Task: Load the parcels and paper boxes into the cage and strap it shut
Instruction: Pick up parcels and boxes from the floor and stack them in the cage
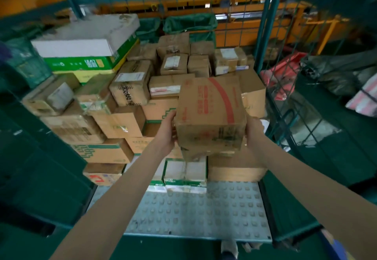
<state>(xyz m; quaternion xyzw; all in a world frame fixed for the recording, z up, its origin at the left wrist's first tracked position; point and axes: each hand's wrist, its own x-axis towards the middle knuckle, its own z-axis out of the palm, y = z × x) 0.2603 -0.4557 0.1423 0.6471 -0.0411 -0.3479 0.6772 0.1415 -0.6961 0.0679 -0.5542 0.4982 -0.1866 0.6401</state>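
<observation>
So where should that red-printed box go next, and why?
Probably lower it onto the plain brown box at the front right of the cage. The left hand and right hand hold the red-printed box in the air just above that spot, and the pile behind it stands higher.

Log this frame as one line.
carton: held near stack | left hand: holds side | right hand: holds side | cage: front open

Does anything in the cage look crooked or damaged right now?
Yes. The red-printed box held between the left hand and right hand looks crumpled along its lower edge. Behind it, the black-taped parcel sits tilted rather than flat.
</observation>
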